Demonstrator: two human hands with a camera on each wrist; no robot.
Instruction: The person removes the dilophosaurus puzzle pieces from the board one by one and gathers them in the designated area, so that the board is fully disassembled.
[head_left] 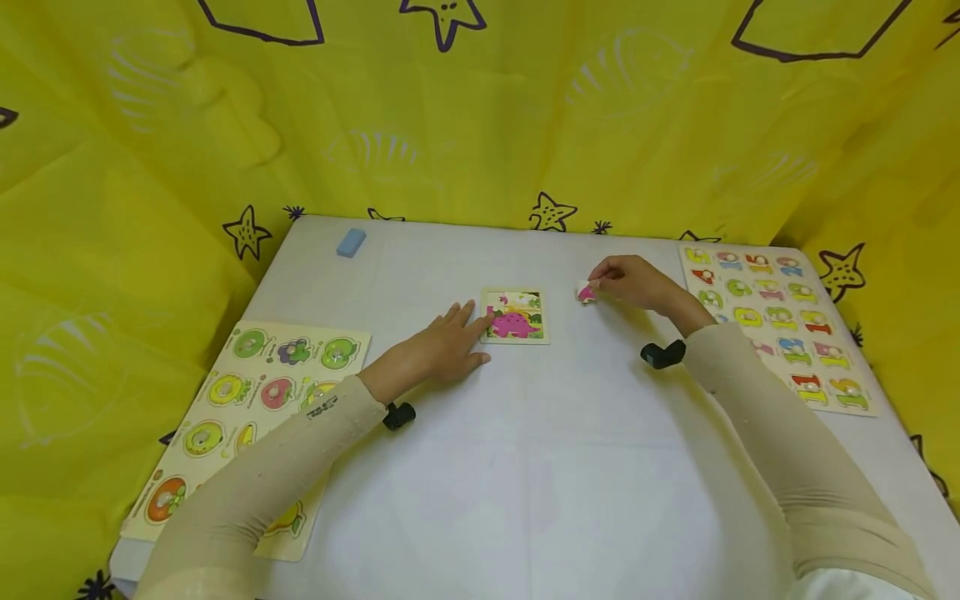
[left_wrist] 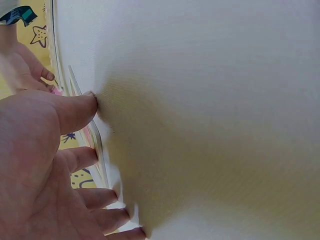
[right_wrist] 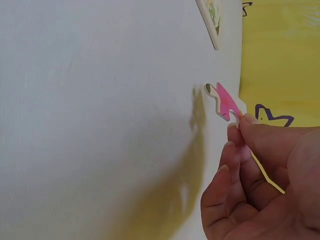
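Note:
Between thumb and fingers, my right hand point(head_left: 630, 282) pinches a small pink jigsaw piece point(right_wrist: 224, 101), raised off the table to the right of the puzzle. The square dinosaur puzzle point(head_left: 514, 326) lies flat in mid-table, showing a pink dinosaur with a pale gap toward its upper left. My left hand point(head_left: 452, 342) is spread flat at the puzzle's left side, its index fingertip on the edge and the other fingers nearby. In the left wrist view the thumb and fingers point(left_wrist: 82, 159) look extended, and the puzzle's edge is partly hidden behind them.
A fruit peg board point(head_left: 273, 367) lies at the left, partly under the left sleeve. On the right is a number board point(head_left: 780, 321), partly covered by the right arm. A blue block point(head_left: 351, 242) sits near the back edge. Yellow cloth point(head_left: 465, 125) hangs around the white table point(head_left: 480, 500).

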